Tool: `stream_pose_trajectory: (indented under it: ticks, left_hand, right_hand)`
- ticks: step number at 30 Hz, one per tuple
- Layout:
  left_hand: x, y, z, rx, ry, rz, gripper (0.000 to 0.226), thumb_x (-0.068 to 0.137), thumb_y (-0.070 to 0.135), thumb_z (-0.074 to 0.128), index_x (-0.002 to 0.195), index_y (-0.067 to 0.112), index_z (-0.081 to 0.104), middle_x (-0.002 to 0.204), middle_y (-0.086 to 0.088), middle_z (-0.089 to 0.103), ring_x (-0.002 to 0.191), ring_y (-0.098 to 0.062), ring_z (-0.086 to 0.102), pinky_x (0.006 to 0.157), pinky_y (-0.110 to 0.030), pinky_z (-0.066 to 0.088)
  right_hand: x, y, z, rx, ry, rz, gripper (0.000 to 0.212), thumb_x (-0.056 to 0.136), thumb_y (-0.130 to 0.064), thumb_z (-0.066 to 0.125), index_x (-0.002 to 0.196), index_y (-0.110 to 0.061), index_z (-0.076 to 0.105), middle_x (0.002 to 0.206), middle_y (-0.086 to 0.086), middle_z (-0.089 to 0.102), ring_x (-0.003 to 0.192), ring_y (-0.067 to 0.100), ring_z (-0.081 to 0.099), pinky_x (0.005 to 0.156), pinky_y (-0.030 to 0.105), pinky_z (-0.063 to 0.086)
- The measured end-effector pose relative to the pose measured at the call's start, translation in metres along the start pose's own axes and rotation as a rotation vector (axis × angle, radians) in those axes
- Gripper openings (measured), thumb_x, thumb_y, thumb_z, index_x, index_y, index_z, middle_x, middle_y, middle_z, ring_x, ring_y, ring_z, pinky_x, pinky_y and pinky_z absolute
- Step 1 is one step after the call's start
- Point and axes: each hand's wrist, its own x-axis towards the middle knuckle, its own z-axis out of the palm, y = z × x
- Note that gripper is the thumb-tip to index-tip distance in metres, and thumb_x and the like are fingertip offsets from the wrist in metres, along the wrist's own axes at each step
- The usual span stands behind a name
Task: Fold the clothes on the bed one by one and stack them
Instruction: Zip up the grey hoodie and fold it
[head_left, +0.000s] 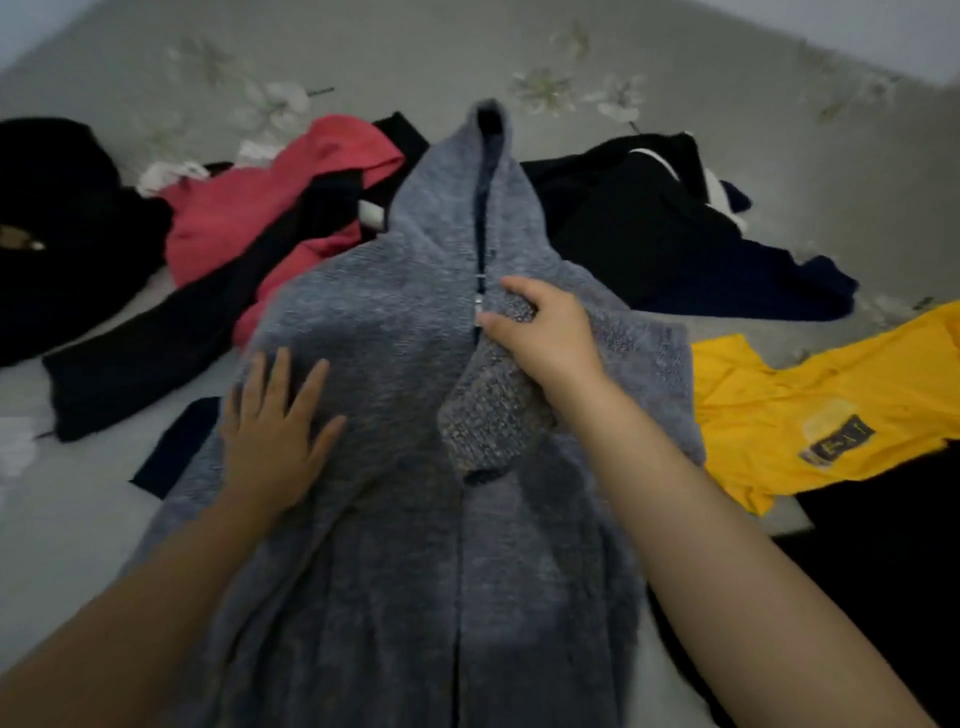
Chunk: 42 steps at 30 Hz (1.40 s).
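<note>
A grey-blue fuzzy zip hoodie (395, 545) lies front up along the middle of the bed, hood pointing away from me. My left hand (275, 431) rests flat and spread on its left chest. My right hand (540, 332) pinches a fold of the hoodie's right side by the zipper pull, with a flap of the knit inner side turned over below it. Around it lie a red garment (244, 218), a yellow T-shirt (810, 415) with a dark patch, and black clothes (649, 223).
The bed (467, 57) has a grey sheet with pale flower prints. More black clothing (62, 228) is heaped at the far left, a black sleeve (171, 343) crosses under the red garment, and dark fabric (883, 561) lies at the lower right.
</note>
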Motion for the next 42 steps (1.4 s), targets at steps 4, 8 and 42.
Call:
stream_pose_trajectory:
  ticks: [4,8,42]
  left_hand:
    - [0.004,-0.055,-0.006,-0.131,-0.045,-0.075,0.070,0.087,0.066,0.020,0.138,0.020,0.033,0.138,-0.031,0.036,0.126,-0.051,0.033,0.092,-0.064,0.033]
    - [0.010,-0.083,0.003,-0.533,-0.100,-0.193,0.076,0.090,0.025,0.054,0.146,0.020,0.004,0.144,-0.016,0.034,0.122,-0.035,0.044,0.092,-0.039,0.040]
    - [-0.077,-0.175,-0.029,-0.553,0.388,-0.721,0.065,0.094,0.030,0.048,0.146,0.025,0.011,0.112,-0.025,0.059,0.100,-0.036,0.056,0.082,-0.035,0.039]
  right_hand:
    - [0.032,-0.034,0.089,-0.031,0.003,0.052,0.053,0.086,-0.020,0.063,0.133,-0.007,0.045,0.139,0.007,0.046,0.128,0.018,0.042,0.102,0.023,0.031]
    - [0.060,-0.039,0.151,-0.080,-0.025,0.120,0.059,0.087,-0.024,0.061,0.138,-0.006,0.038,0.140,0.011,0.043,0.128,0.023,0.041,0.106,0.030,0.032]
    - [0.018,0.029,0.200,-0.963,-0.436,-0.316,0.087,0.067,-0.067,-0.010,0.144,-0.025,-0.012,0.154,-0.003,-0.014,0.142,0.021,-0.011,0.113,0.045,-0.006]
